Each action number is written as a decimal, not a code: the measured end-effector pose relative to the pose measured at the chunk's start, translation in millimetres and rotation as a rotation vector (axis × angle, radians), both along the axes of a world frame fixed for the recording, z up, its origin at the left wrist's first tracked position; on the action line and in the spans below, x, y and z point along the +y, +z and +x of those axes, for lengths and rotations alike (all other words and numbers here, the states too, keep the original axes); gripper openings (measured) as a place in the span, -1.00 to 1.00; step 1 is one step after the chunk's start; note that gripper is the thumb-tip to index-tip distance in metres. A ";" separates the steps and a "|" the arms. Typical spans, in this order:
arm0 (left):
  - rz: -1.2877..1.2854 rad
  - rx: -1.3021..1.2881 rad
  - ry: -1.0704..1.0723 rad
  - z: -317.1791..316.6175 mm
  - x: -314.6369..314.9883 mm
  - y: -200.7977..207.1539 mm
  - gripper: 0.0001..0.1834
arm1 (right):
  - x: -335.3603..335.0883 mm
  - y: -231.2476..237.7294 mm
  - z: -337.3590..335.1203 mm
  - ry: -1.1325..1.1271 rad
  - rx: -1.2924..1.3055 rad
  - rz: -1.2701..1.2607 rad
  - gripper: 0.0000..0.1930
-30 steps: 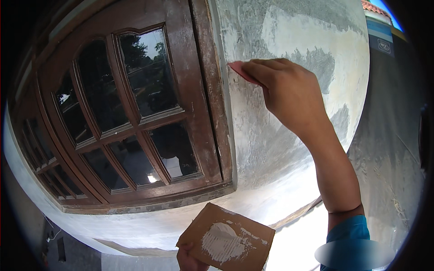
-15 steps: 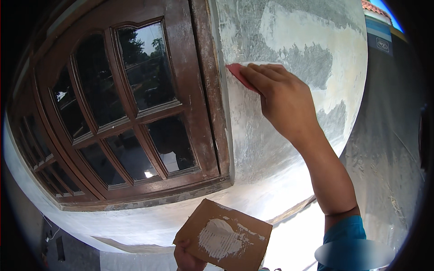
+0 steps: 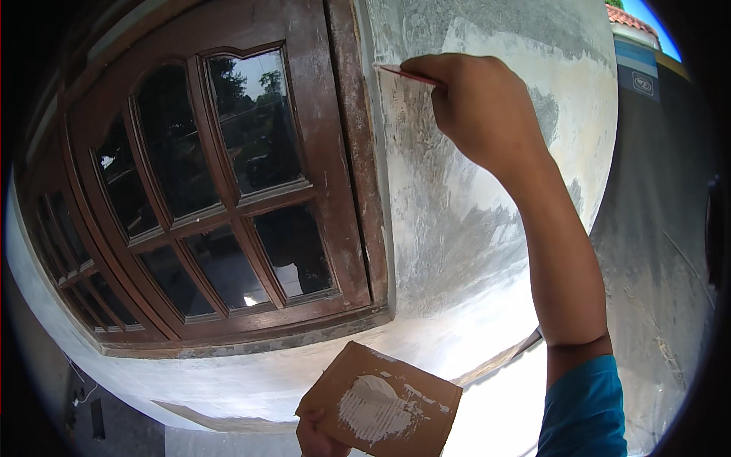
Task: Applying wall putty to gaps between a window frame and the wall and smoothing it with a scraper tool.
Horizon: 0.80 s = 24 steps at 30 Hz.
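My right hand (image 3: 480, 107) is closed on a thin red scraper (image 3: 413, 75), whose edge lies against the wall (image 3: 449, 251) just right of the window frame. Grey and whitish smeared patches cover that wall. Low in the view, my left hand (image 3: 320, 438) grips the left corner of a brown cardboard piece (image 3: 335, 381), its thumb on the top face. A mound of white paste (image 3: 377, 407) sits on the cardboard, with smaller smears near its right side. Most of the left hand's fingers are hidden under the board.
A brown wooden window (image 3: 316, 183) with several dark glass panes fills the left, above a wooden sill (image 3: 251, 335). At right hangs a large grey sheet (image 3: 647, 251) with a blue band on top. A tiled roof edge (image 3: 632, 24) shows at the upper right.
My right hand has moved up along the wall beside the window frame, and the scraper now appears more edge-on. The left hand and cardboard have barely shifted.
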State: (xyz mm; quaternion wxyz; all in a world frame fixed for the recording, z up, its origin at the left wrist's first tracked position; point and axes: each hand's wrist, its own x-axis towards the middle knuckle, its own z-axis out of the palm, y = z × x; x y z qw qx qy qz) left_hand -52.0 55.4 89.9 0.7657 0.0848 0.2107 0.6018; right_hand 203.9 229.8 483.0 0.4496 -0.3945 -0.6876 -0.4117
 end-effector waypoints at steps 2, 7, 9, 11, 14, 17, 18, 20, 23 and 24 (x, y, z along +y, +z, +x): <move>0.001 0.020 -0.019 5.1 2.6 4.0 -0.39 | 4.1 26.2 5.6 -0.080 -0.028 -0.017 -0.66; 0.056 -0.007 0.024 3.0 -0.1 0.8 -0.40 | 20.3 -89.7 4.6 0.009 -0.064 0.084 -0.65; 0.029 0.003 0.018 6.0 1.3 5.5 -0.40 | 9.1 -119.4 16.9 0.024 -0.021 -0.070 -0.63; -0.008 0.021 0.021 2.9 -1.2 6.8 -0.40 | -4.9 -93.5 20.2 0.073 0.026 -0.301 -0.64; 0.023 -0.017 -0.004 1.5 1.2 1.0 -0.40 | -7.2 -18.8 15.3 0.016 0.034 -0.130 -0.67; 0.137 -0.106 -0.121 3.0 8.0 -11.9 -0.41 | 3.3 10.8 7.3 -0.071 0.007 -0.037 -0.72; 0.151 -0.043 -0.102 3.3 8.8 -14.0 -0.45 | 13.6 8.8 0.6 -0.090 -0.027 0.007 -0.75; 0.157 0.015 -0.078 4.8 4.4 -6.5 -0.49 | 21.2 -42.8 -7.8 0.007 -0.133 0.106 -0.81; 0.149 0.059 0.046 23.2 9.4 26.9 -0.32 | 4.4 -111.9 5.2 0.009 -0.118 -0.092 -0.68; 0.146 0.051 0.041 21.3 10.3 27.4 -0.31 | -0.7 -100.6 6.7 -0.033 -0.091 -0.273 -0.68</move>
